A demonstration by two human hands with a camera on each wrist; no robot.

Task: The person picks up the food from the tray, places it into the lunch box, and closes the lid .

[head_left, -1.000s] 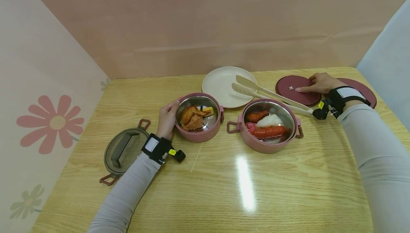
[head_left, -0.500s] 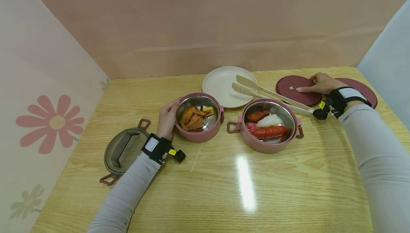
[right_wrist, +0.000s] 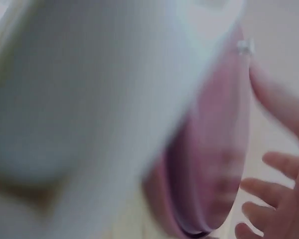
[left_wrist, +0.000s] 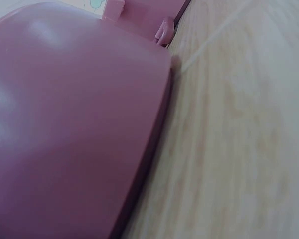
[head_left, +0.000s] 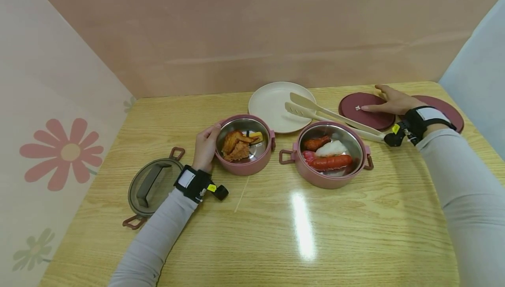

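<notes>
1. Two wrist views tell little: the left wrist view shows only a pink wall and wood grain, and the right wrist view is blurred
2. The right hand (head_left: 390, 101) rests with straight, spread fingers on the dark red lid (head_left: 364, 110), which lies flat at the table's far right, partly over a second lid (head_left: 443, 107)
3. The left hand (head_left: 206, 146) curls round the side of the small pink bowl (head_left: 244, 167), which holds fried chicken
4. The larger pink pot (head_left: 327, 179) holds sausages and a white piece; the tongs (head_left: 331, 115) lie across its rim and the plate (head_left: 268, 103)
</notes>
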